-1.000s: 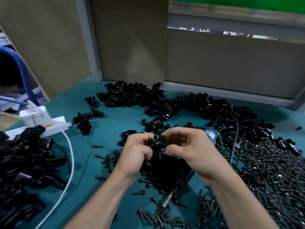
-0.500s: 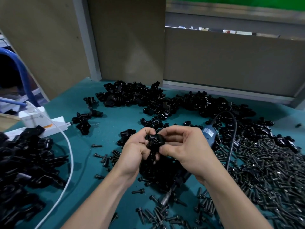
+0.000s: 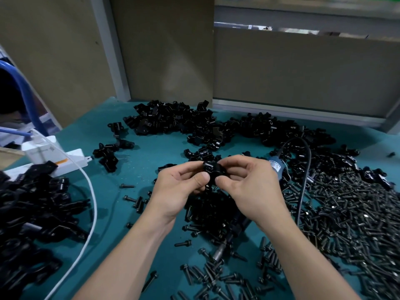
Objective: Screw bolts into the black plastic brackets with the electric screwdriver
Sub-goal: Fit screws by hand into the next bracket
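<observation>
Wrists rolled palms-up a bit; left hand [image 3: 179, 189] and right hand [image 3: 249, 187] pinch the bracket [image 3: 213, 172] between thumbs and fingertips.

On the table [image 3: 138, 169], brackets [image 3: 173, 122] lie at the back, bolts [image 3: 346, 213] right.

A small factory assembly bench. The teal tabletop [image 3: 140, 169] carries heaps of identical black plastic brackets [image 3: 173, 122] along its far and left edges and a mass of loose bolts [image 3: 346, 213] toward its right edge. A corded electric screwdriver [image 3: 276, 167] lies among them, and plain partition boards [image 3: 303, 72] stand behind.
</observation>
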A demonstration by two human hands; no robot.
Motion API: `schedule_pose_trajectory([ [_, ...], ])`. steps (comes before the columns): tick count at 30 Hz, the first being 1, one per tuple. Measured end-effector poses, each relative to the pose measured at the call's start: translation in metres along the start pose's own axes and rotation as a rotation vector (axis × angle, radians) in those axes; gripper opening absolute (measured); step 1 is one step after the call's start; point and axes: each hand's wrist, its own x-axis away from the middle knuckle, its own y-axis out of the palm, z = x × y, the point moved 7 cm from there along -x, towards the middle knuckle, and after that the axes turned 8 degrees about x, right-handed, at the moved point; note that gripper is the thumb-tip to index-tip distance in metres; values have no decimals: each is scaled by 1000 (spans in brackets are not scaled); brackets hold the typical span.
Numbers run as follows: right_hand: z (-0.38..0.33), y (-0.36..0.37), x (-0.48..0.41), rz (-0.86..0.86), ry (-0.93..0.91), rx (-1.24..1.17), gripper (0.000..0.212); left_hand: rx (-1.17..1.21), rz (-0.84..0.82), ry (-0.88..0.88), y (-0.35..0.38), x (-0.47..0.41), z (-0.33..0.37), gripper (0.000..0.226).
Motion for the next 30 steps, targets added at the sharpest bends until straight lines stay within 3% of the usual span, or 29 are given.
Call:
schedule_pose_trajectory([
  [5, -1, 2, 2, -38, 4, 1, 27, 46, -44, 32, 2, 0, 4, 39],
  [14, -5, 2, 3, -31, -27, 51, 25, 66, -103, 63, 6, 2, 6, 39],
  [20, -1, 6, 3, -53, -3, 7, 26, 68, -1, 63, -3, -2, 7, 29],
  [23, -8, 5, 6, -11, -71, 341, 16, 150, 186, 63, -22, -6, 9, 20],
  [26, -12, 29, 15, -222, -175, 792, 16, 179, 305, 50, -35, -8, 9, 11],
  [30, -14, 34, 17, -321, -205, 851, 25, 173, 316, 41, -33, -7, 8, 11],
])
